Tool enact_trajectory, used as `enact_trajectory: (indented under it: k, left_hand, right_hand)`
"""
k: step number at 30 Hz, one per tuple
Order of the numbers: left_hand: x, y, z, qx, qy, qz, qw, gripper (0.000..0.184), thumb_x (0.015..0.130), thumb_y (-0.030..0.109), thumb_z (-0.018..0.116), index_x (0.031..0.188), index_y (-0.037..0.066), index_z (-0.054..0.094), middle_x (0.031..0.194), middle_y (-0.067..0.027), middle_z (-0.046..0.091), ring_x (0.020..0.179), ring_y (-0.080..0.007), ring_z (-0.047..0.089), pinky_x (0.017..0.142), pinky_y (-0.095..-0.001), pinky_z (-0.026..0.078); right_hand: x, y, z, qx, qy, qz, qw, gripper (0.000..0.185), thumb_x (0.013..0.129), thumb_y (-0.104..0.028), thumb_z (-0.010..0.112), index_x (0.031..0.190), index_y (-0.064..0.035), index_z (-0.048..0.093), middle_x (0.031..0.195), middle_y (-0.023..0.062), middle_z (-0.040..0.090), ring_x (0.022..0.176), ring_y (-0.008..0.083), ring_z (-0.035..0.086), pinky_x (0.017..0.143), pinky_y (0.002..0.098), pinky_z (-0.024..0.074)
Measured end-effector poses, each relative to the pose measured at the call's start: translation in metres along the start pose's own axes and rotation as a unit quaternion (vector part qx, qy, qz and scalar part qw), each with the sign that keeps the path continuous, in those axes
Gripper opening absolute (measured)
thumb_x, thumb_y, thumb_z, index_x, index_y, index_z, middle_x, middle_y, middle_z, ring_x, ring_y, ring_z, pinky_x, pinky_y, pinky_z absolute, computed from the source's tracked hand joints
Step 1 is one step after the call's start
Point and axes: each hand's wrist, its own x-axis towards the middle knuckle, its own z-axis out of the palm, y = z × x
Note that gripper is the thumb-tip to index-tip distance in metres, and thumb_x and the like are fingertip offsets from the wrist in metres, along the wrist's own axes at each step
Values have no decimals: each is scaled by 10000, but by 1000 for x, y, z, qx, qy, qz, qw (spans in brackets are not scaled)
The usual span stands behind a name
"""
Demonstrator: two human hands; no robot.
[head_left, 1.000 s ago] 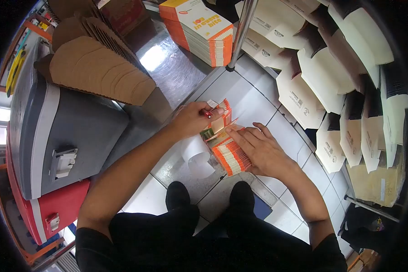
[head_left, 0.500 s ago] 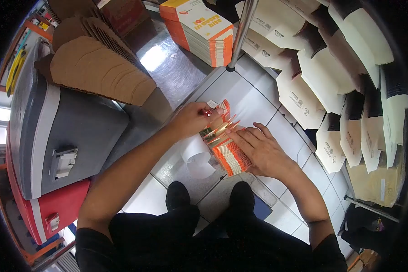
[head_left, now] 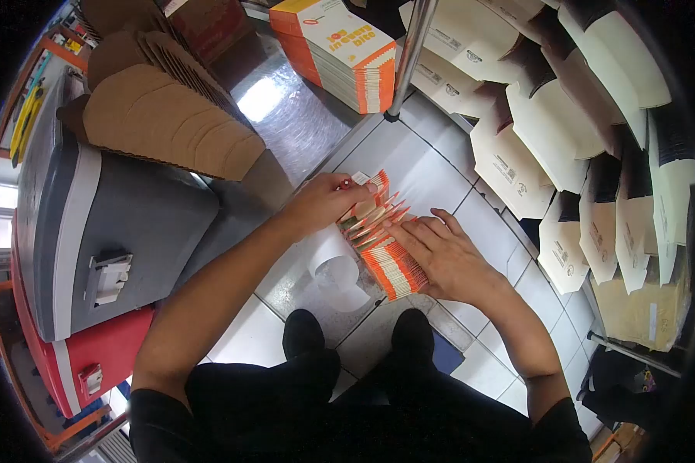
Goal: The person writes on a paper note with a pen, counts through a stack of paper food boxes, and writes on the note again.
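Between my hands is a stack of flat orange-and-white cartons [head_left: 394, 268], held above the floor. My left hand [head_left: 326, 204] is closed on its far end, thumb pressed on the edges. A small red object, partly hidden, shows at those fingers; I cannot tell what it is. My right hand [head_left: 452, 258] grips the near end, its fingertips on the carton edges. In the middle, several cartons fan apart. Below my left hand hangs a curled strip of white paper [head_left: 336, 272]; where it is attached is hidden.
A larger stack of orange-and-white cartons [head_left: 332, 46] stands on the metal surface [head_left: 293, 108] beside a metal post [head_left: 411, 62]. Brown cardboard pieces [head_left: 166, 116] lie on the grey cooler [head_left: 147, 224], above a red one [head_left: 112, 355]. Nested pale boxes [head_left: 510, 166] fill the right side.
More cartons now fan apart between my hands. The red object at my left fingers shows less, and the white paper strip hangs slightly lower. My right hand has hardly moved.
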Motion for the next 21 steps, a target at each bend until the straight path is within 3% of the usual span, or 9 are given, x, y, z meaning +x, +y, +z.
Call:
enact_trajectory:
  k: [5,14,17,21]
  left_hand:
    - [-2,3,0,-57,-33,-17,998,407,913,403,710,962,-1,737,821,-20,687,729,-102,601,668,-281,476]
    - [-4,15,-4,-55,-72,-74,993,455,890,470,749,1003,30,713,899,-56,691,792,-125,632,699,-288,513]
    - [-6,15,0,-54,-73,-51,995,487,896,488,741,1038,24,702,906,-59,691,798,-131,636,715,-295,524]
    - [-12,25,1,-26,-69,-71,995,411,950,416,706,1043,17,740,903,-28,709,781,-83,619,715,-259,499]
  right_hand:
    - [2,-1,-4,7,-17,9,1000,1136,636,-198,908,1577,-107,279,1414,121,517,1330,277,475,1184,530,290]
    - [0,1,0,44,-3,15,999,1037,698,-185,866,1564,-90,303,1405,120,515,1316,276,482,1177,542,304]
    - [-1,2,3,54,12,10,998,1028,695,-182,864,1559,-87,315,1401,117,517,1311,271,485,1177,539,306]
    - [0,0,-4,33,-2,12,999,1036,691,-181,866,1562,-88,313,1401,103,517,1313,267,484,1183,532,299]
